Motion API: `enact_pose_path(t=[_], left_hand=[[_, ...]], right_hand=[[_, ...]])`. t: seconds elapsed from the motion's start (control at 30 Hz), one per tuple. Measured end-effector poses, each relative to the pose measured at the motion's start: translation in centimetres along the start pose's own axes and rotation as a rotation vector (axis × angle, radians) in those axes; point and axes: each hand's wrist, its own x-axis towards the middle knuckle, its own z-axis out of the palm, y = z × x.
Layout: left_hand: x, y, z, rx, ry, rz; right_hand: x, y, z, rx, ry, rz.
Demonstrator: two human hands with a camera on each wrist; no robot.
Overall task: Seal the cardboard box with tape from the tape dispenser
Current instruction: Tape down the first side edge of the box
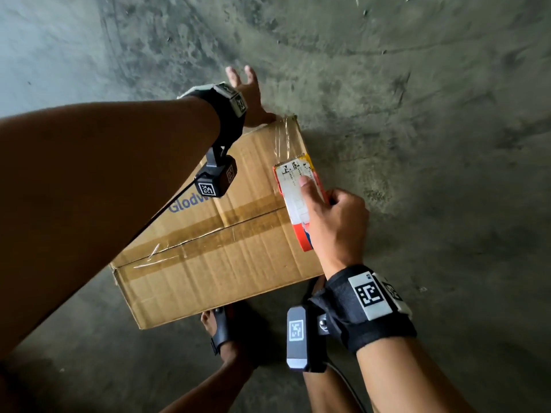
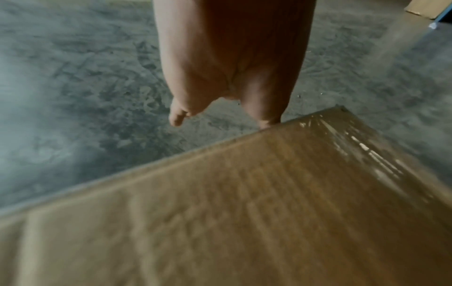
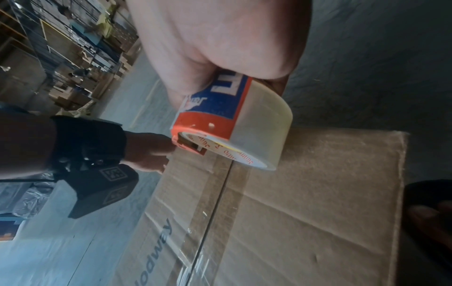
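A brown cardboard box (image 1: 208, 257) lies on the concrete floor, flaps closed, with clear tape along its centre seam (image 1: 190, 242). A fresh strip of clear tape (image 1: 287, 138) runs along the right edge from the far corner to the orange tape dispenser (image 1: 298, 201). My right hand (image 1: 331, 222) grips the dispenser, index finger laid along its top. The dispenser's clear roll (image 3: 254, 123) shows in the right wrist view. My left hand (image 1: 250, 96) rests at the box's far corner with fingers spread, thumb (image 2: 266, 114) on the edge of the box (image 2: 244, 212).
Bare grey concrete floor (image 1: 417, 84) surrounds the box. My sandalled foot (image 1: 223, 332) stands against the box's near side. Warehouse shelving with stacked goods (image 3: 68, 54) shows far off in the right wrist view. A piece of cardboard (image 2: 425, 7) lies farther away.
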Motion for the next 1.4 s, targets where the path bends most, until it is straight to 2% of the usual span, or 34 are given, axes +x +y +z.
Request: enact_pose_path(t=[0.07, 0.13, 0.2, 0.23, 0.33, 0.43, 0.57, 0.67, 0.8, 1.03, 1.27, 1.4], left_hand=[[-0.6, -0.3, -0.6, -0.061, 0.034, 0.107], [-1.8, 0.0, -0.4, -0.248, 0.101, 0.217], [-3.4, 0.7, 0.8, -0.459, 0.078, 0.252], [-4.2, 0.8, 1.3, -0.486, 0.037, 0.269], [-5.9, 0.6, 1.6, -0.335, -0.051, 0.243], [-7.0, 0.4, 2.2, -0.279, 0.054, 0.233], [-8.8, -0.6, 5.3, -0.205, 0.24, 0.472], [-9.6, -1.6, 6.2, -0.165, 0.232, 0.583], [-9.3, -2.0, 6.7, -0.127, 0.17, 0.578], [-9.1, -2.2, 6.7, -0.112, 0.155, 0.567], [-9.1, -2.1, 6.2, -0.125, 0.109, 0.559], [-8.9, -2.0, 6.2, -0.096, 0.103, 0.554]], right_hand=[[-0.1, 0.1, 0.1, 0.017, 0.001, 0.019], [-0.1, -0.2, 0.2, 0.004, -0.001, 0.025], [0.0, -0.6, 0.0, -0.014, -0.01, 0.028], [0.0, -0.9, -0.1, -0.018, -0.012, 0.029], [-0.1, -1.5, -0.4, -0.033, -0.028, 0.05], [-0.2, -1.8, -0.6, -0.058, -0.044, 0.037], [-0.2, -2.0, -0.6, -0.095, -0.047, 0.015], [0.0, -1.7, -0.2, -0.119, -0.038, 0.015], [0.5, -1.3, 0.1, -0.128, -0.044, 0.016], [0.4, -1.6, -0.5, -0.169, -0.037, 0.006], [-4.6, 1.6, -3.9, -0.079, -0.043, 0.076], [-6.5, 3.2, -5.1, -0.111, -0.029, 0.092]])
